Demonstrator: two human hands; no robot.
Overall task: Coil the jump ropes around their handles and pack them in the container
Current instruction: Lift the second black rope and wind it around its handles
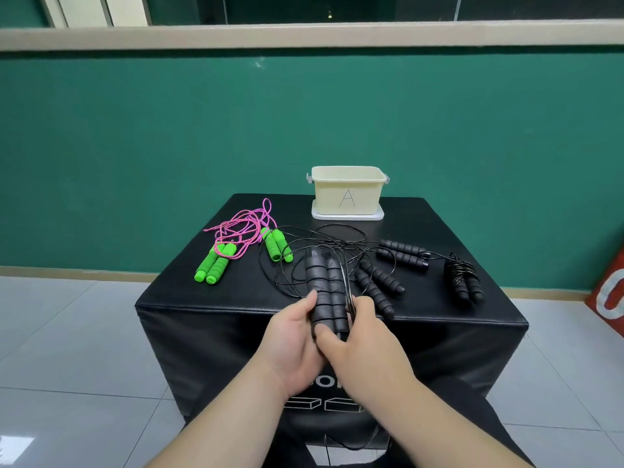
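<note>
My left hand (293, 339) grips a pair of black foam handles (326, 288) held side by side above the near edge of the black box. My right hand (358, 336) pinches the thin black cord against the right side of those handles. Loose black cord (304, 244) trails from them across the box top. A coiled black rope (462, 278) lies at the right. Two more pairs of black handles (401, 255) (378, 285) lie uncoiled in the middle. Two pairs of green handles (216, 266) (278, 244) with tangled pink cord (243, 224) lie at the left.
A cream container (347, 190) marked "A" stands on its white lid at the back of the black padded box (202, 309). A green wall rises behind. Grey tiled floor surrounds the box. A red object (611, 292) leans at the right edge.
</note>
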